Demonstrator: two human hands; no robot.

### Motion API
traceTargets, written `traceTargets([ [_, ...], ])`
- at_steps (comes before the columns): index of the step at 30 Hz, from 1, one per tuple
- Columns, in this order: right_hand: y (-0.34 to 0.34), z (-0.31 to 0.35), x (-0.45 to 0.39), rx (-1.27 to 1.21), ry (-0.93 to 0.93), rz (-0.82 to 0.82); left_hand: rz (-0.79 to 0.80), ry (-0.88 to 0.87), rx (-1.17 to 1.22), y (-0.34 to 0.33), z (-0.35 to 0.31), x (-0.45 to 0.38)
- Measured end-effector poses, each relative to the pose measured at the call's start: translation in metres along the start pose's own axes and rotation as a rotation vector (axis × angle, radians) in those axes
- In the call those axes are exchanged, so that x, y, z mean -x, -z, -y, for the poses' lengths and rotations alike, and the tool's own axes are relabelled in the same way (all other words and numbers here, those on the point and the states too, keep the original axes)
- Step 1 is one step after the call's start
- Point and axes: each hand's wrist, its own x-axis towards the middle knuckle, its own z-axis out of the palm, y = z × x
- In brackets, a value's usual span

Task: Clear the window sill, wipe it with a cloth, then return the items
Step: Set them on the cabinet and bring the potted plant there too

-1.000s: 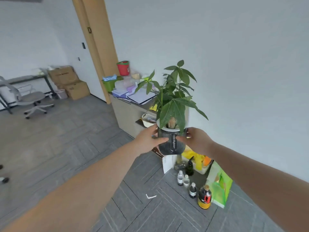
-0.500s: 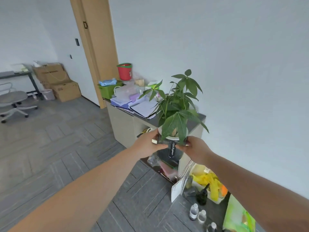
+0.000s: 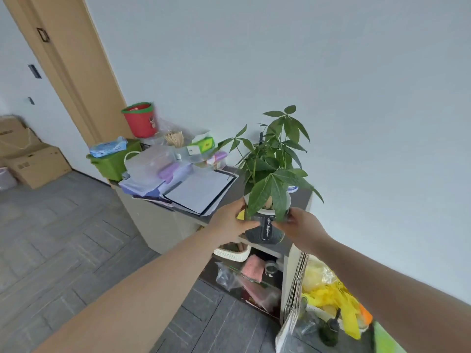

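Note:
A green leafy plant (image 3: 270,159) grows from a dark ribbed pot (image 3: 263,231) with a white inner rim. I carry the pot in the air between both hands. My left hand (image 3: 229,221) grips its left side and my right hand (image 3: 300,226) grips its right side. The pot hangs just in front of the near right corner of a low cabinet (image 3: 158,222). Neither a window sill nor a cloth shows in this view.
The cabinet top holds a red bucket (image 3: 140,119), a green bin (image 3: 114,161), clear plastic boxes (image 3: 150,161), papers (image 3: 198,189) and a tissue box (image 3: 204,143). Open shelves below hold a basket and bags. Yellow bags (image 3: 328,294) and bottles stand on the floor to the right. Cardboard boxes (image 3: 33,159) sit by the door.
I have walked closer to the cabinet with the plant held in both hands. The cabinet looms larger and the pot now hangs at its near right corner.

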Motion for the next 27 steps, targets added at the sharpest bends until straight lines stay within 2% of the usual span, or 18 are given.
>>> traceTargets([
  [4, -0.012, -0.007, -0.075, -0.003, -0.069, 0.002, 0.061, -0.038, -0.04, 0.012, 0.024, -0.081],
  [11, -0.03, -0.015, -0.169, -0.005, -0.15, -0.062, 0.147, -0.073, 0.05, 0.017, 0.072, -0.186],
  [20, -0.075, -0.034, -0.254, -0.044, -0.325, -0.182, 0.338, -0.19, 0.09, 0.007, 0.141, -0.304],
  [27, -0.11, -0.049, -0.301, -0.06, -0.439, -0.226, 0.429, -0.226, 0.057, -0.005, 0.186, -0.362],
])
